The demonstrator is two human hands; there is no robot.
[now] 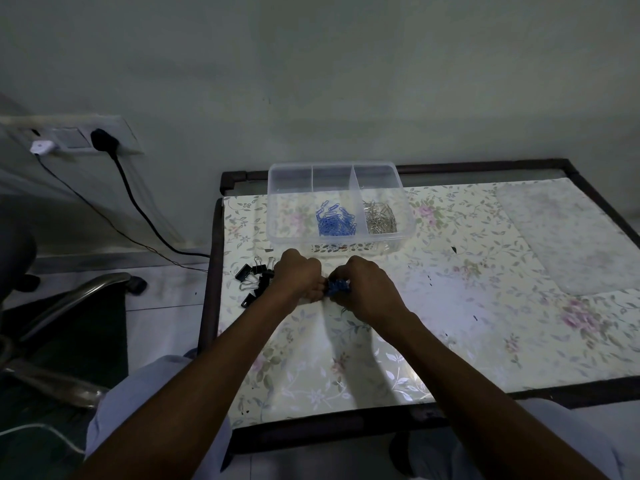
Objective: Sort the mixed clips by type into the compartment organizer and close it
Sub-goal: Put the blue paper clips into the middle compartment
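While both arms reach forward over the near edge of the table (pixel 519 341), the two hands meet above its flowered cover, a little left of the middle. The left hand (pixel 299 277) is curled into a loose fist, knuckles up, fingers tucked down against the surface. The right hand (pixel 362 289) is bent the same way, and between the two sets of fingertips sits a small bunch of blue clips (pixel 336 288), pinched from both sides; only a bit of blue shows between the fingers, so how many are held cannot be told.

Farther back on the table stands the clear organizer (pixel 277 202), open, with three compartments side by side. Its left compartment shows only the tablecloth pattern through the bottom. Its middle one holds a heap of blue paper clips (pixel 335 220), gathered toward the near wall. Its right one holds a heap of silver paper clips (pixel 380 218). No lid can be made out for certain.

Just left of the left hand, near the table's left edge, lies a loose cluster of black binder clips (pixel 255 279) with their wire handles sticking out at different angles, some touching one another.

Off the table to the left, a wall socket plate (pixel 69 138) carries a black plug (pixel 104 139) whose cord runs down to the floor, and a chair's metal armrest (pixel 79 296) shows nearby.
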